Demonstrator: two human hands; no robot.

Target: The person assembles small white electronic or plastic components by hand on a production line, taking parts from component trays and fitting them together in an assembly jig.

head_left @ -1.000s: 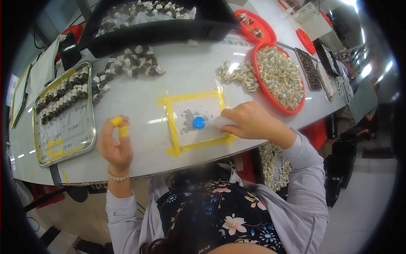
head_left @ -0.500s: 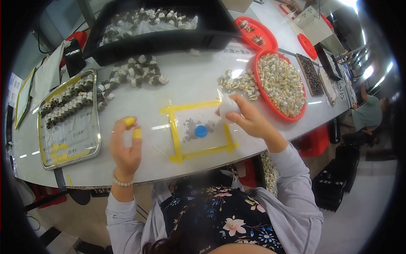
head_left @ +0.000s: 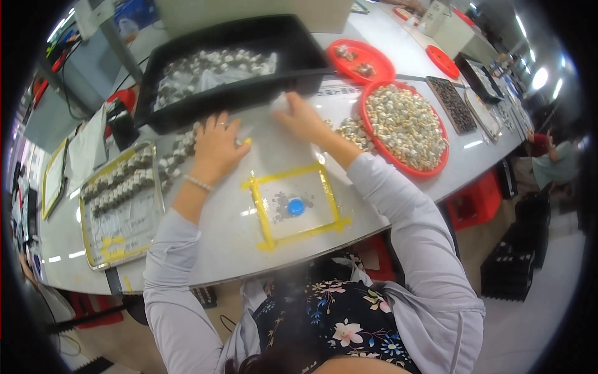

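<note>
My left hand (head_left: 217,149), one fingertip wrapped in yellow tape, spreads its fingers over a loose pile of small white-and-dark pieces (head_left: 180,148), covering part of it. Near the black bin's front wall, my right hand (head_left: 303,119) is closed round a small white bottle (head_left: 279,107); blur hides its tip. Between my forearms, a rectangle of yellow tape (head_left: 264,218) marks the tabletop. Inside it sit a round blue cap (head_left: 295,207) and grey spots. To the left, rows of the same white-and-dark pieces (head_left: 121,193) lie in a metal tray (head_left: 93,265).
The black bin (head_left: 249,88) at the back holds many similar pieces and clear plastic. On the right, a red basin (head_left: 366,118) brims with small pale pieces, some spilled beside it. Behind stand a red plate (head_left: 376,55) and a dark studded board (head_left: 451,105).
Both hands have moved away from me: the left from beside the tape rectangle to the loose pile, the right, with the white bottle, toward the bin. My left fingers have spread.
</note>
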